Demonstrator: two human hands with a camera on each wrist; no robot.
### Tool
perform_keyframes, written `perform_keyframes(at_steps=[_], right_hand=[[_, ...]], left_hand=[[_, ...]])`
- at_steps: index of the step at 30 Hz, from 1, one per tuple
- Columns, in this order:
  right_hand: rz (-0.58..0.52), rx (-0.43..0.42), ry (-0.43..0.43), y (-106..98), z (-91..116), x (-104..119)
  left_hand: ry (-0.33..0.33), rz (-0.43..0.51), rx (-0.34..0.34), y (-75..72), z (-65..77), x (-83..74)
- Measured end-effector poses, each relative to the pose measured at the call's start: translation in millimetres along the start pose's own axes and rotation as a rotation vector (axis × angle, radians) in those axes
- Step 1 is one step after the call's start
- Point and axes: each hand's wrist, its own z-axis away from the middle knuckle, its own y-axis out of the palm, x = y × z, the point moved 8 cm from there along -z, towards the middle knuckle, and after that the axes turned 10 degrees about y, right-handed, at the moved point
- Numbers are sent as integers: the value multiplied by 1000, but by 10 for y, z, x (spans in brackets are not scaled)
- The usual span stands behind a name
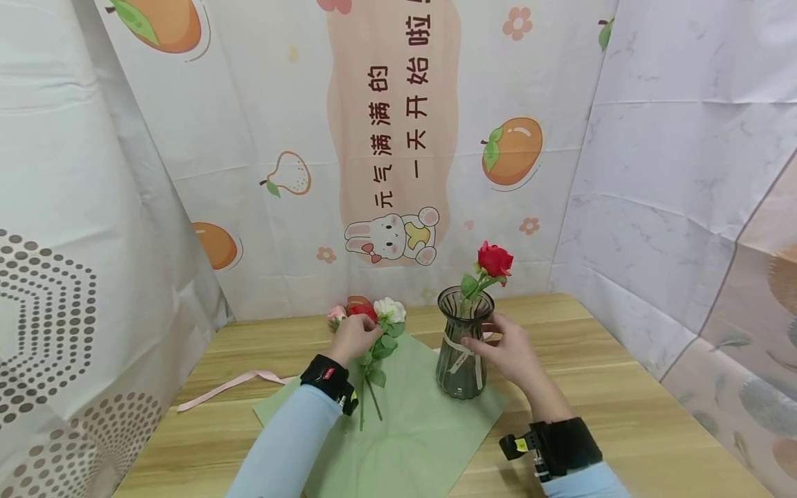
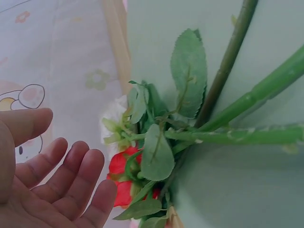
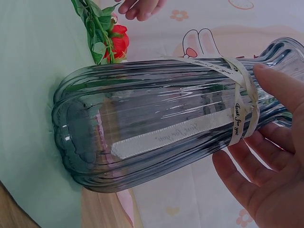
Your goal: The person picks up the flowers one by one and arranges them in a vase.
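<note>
A grey ribbed glass vase (image 1: 459, 366) stands upright on green wrapping paper (image 1: 405, 443), a printed white ribbon (image 3: 240, 102) tied round its neck. One red rose (image 1: 495, 259) rises from its mouth. My right hand (image 1: 512, 349) holds the vase below the rim, with thumb and fingers on opposite sides. Over the flowers lying on the paper is my left hand (image 1: 353, 339), its fingers loosely bent with nothing between them in the left wrist view. Those flowers are a white bloom (image 1: 390, 310), a red rose (image 1: 363, 312) and a pink bloom (image 1: 337, 315), with green stems (image 2: 256, 97) pointing toward me.
A pink ribbon (image 1: 236, 380) trails over the wooden table (image 1: 585, 360) on the left, partly under the paper. Behind the table hangs a printed curtain (image 1: 249, 90), and further curtains flank both sides.
</note>
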Motion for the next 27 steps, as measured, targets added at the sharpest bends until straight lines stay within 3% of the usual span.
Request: perform_keyframes(at_steps=[11,19,27], right_hand=[[0,2,2,4,-3,-9],[-8,8,6,10,-8,-15],[-14,15,25,23,1,-31]], left_hand=[[-68,-68,36,124,12,52],[-53,-121,24,196,23,117],[-83,-168,36,247,34,197]])
